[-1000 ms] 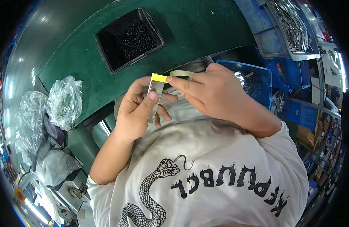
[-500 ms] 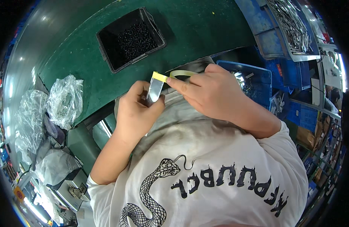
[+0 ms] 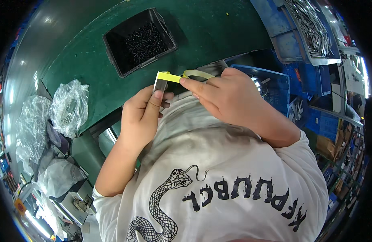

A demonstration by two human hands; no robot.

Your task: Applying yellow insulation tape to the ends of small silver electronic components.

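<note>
My left hand (image 3: 138, 117) grips a flat, shiny metal piece (image 3: 160, 85), its thumb lying along the face and the fingers behind. Yellow tape (image 3: 169, 77) covers the top end of that piece. From there a short taut stretch runs right to the fingertips of my right hand (image 3: 234, 97). That hand is closed round a roll of yellow tape (image 3: 199, 73), whose upper rim shows above the knuckles. Its index finger presses on the tape strip. The rest of the roll is hidden by the hand.
A black bin (image 3: 169, 49) of small dark pins stands on the green table (image 3: 214, 28). At the upper right, a blue crate (image 3: 282, 45) holds many metal strips. Below it sits another blue bin (image 3: 280, 82). Clear plastic bags (image 3: 69, 107) lie at the left.
The metal piece has turned more upright in my left hand, and its taped end has moved up and left. A longer stretch of tape shows between the hands. My left thumb has shifted upward.
</note>
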